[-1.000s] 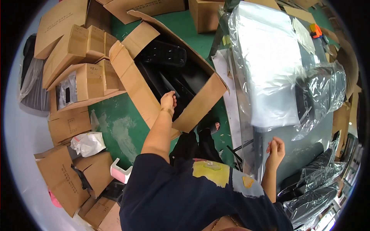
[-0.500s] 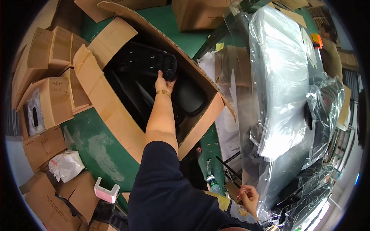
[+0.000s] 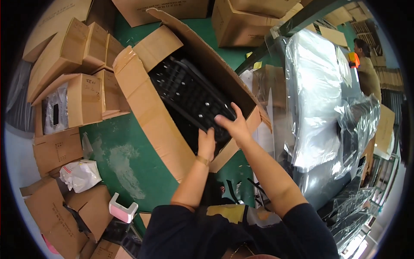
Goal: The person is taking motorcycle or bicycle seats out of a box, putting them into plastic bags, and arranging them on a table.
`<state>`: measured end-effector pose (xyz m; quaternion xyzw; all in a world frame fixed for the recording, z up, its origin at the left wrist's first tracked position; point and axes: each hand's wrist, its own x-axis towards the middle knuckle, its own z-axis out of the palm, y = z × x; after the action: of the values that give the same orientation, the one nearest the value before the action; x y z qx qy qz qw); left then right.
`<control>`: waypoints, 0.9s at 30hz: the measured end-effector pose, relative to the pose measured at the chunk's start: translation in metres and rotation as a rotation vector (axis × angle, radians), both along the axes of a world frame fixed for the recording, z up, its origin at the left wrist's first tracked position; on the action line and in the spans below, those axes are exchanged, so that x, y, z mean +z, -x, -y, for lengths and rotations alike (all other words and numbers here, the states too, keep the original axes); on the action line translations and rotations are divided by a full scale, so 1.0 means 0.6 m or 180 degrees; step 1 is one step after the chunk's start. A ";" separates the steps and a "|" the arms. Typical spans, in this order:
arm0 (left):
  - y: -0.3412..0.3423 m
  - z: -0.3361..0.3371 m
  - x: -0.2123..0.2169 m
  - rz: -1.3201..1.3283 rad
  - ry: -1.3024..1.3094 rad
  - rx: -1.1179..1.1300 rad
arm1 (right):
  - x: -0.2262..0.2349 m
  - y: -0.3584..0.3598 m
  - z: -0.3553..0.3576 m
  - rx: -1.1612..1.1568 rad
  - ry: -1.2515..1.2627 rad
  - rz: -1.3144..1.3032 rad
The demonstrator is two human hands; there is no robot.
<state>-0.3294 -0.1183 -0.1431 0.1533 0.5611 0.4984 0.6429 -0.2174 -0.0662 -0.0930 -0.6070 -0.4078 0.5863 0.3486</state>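
Head view: black panel (image 3: 189, 93) slants leftward, near end held in both hands (image 3: 207, 146) (image 3: 236, 126).

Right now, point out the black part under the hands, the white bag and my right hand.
Black part (image 3: 192, 96): head view, middle of its upper face.
White bag (image 3: 80, 176): head view, its crumpled upper side.
Right hand (image 3: 237, 125): head view, middle of the hand.
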 end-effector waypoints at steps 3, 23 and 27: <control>0.019 0.078 0.003 0.0222 -0.0005 0.0002 | 0.023 -0.001 0.042 0.0059 0.0461 -0.0513; 0.085 0.093 0.170 0.2486 0.0042 -0.1577 | 0.333 -0.220 0.586 -0.1531 0.0161 -0.0323; 0.102 0.105 0.186 0.2776 0.0194 -0.2243 | 0.337 -0.150 0.688 -0.2468 -0.0239 -0.0448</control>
<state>-0.3904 -0.1812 -0.0318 0.0926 0.1724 0.2542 0.9472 -0.1272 -0.4791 0.1093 -0.6612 -0.1447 0.4361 0.5931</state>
